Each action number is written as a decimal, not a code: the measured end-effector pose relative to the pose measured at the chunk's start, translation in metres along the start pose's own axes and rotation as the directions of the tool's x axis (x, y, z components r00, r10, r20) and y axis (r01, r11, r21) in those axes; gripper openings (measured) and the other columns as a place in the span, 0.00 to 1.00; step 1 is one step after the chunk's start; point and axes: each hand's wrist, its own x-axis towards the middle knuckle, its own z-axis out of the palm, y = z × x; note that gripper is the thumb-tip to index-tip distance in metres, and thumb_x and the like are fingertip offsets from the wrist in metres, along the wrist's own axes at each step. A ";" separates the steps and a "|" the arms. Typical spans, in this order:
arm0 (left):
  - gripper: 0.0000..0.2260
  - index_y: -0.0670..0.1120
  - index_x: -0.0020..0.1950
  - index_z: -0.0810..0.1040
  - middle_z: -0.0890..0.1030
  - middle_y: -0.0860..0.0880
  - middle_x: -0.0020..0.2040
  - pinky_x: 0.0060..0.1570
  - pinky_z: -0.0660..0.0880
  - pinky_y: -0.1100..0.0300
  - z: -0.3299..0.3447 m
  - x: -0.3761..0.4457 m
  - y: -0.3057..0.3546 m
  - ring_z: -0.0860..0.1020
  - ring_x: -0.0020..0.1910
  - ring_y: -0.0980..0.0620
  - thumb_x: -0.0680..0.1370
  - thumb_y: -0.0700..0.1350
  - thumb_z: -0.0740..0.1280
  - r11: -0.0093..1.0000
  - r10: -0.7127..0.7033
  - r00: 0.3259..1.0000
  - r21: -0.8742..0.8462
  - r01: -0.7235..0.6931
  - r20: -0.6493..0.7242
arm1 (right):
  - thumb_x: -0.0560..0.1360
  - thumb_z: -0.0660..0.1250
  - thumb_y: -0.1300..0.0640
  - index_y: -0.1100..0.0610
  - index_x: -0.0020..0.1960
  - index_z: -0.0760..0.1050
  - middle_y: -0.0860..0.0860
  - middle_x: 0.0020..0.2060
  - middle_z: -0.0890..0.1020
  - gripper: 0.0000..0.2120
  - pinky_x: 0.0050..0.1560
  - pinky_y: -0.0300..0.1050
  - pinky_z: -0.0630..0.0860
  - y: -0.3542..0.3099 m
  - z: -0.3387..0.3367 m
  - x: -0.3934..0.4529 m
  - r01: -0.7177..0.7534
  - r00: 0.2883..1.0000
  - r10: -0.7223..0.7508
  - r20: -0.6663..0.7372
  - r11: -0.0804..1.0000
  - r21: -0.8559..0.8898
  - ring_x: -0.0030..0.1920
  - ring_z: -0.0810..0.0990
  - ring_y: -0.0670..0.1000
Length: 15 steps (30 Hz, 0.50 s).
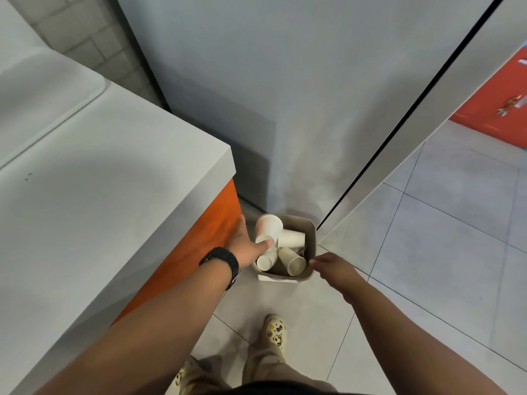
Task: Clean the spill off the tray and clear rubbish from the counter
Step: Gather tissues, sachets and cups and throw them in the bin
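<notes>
1. The paper cup [268, 228] is in my left hand [247, 246], fingers wrapped round its lower part, held tilted over the near-left corner of the small bin [309, 223] on the floor. If I let go from here it could land on the rim and tip out onto the tiles.
2. Three cups [291, 238] already lie jumbled in the bin and reach close to its rim. I judge another dropped on top may roll off or knock one out.
3. My right hand [332, 266] hangs by the bin's right edge, fingers loosely curled. I cannot tell whether it touches the rim. If it does not steady the bin, a push from the cup could shift it.
4. The counter [99, 195] is just to my left, its orange side [211, 232] close against my left hand. A careless swing could knock my knuckles.
5. The tray is not in view.
</notes>
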 end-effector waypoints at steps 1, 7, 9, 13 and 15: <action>0.46 0.52 0.77 0.37 0.53 0.49 0.78 0.70 0.62 0.52 0.002 0.000 -0.002 0.60 0.75 0.45 0.74 0.56 0.69 1.000 -0.008 1.000 0.020 0.008 0.001 | 0.74 0.67 0.46 0.53 0.56 0.77 0.52 0.49 0.80 0.14 0.46 0.44 0.72 0.001 -0.002 -0.002 -0.003 1.000 0.003 -0.003 1.000 -0.001 0.51 0.78 0.53; 0.41 0.51 0.78 0.41 0.55 0.47 0.78 0.70 0.62 0.52 -0.009 -0.011 -0.026 0.60 0.75 0.45 0.76 0.56 0.66 0.996 -0.073 0.996 0.045 0.075 -0.047 | 0.75 0.67 0.49 0.53 0.54 0.77 0.54 0.51 0.80 0.10 0.43 0.42 0.70 -0.012 0.007 -0.009 0.059 0.997 -0.059 0.042 0.998 0.012 0.50 0.78 0.54; 0.40 0.52 0.78 0.44 0.56 0.48 0.78 0.70 0.63 0.51 -0.019 -0.019 -0.034 0.61 0.74 0.45 0.76 0.56 0.66 0.995 -0.091 0.993 0.022 0.093 -0.073 | 0.75 0.68 0.48 0.53 0.55 0.78 0.53 0.54 0.80 0.13 0.50 0.47 0.75 -0.024 0.016 -0.010 0.105 0.993 -0.105 0.060 0.994 -0.006 0.53 0.78 0.54; 0.33 0.50 0.78 0.53 0.61 0.49 0.76 0.67 0.66 0.52 -0.041 -0.040 -0.036 0.65 0.72 0.46 0.78 0.56 0.64 0.999 -0.036 0.996 0.027 0.038 -0.080 | 0.74 0.67 0.45 0.49 0.53 0.78 0.50 0.54 0.80 0.11 0.62 0.50 0.74 -0.062 0.033 -0.013 0.173 0.982 -0.166 0.090 0.982 -0.072 0.57 0.79 0.55; 0.28 0.50 0.76 0.58 0.65 0.49 0.74 0.65 0.69 0.54 -0.050 -0.054 -0.033 0.69 0.69 0.48 0.79 0.55 0.62 0.999 0.025 0.997 0.027 -0.023 -0.074 | 0.75 0.67 0.48 0.50 0.50 0.78 0.51 0.48 0.81 0.07 0.54 0.46 0.73 -0.084 0.042 -0.020 0.214 0.971 -0.208 0.122 0.976 -0.040 0.54 0.80 0.55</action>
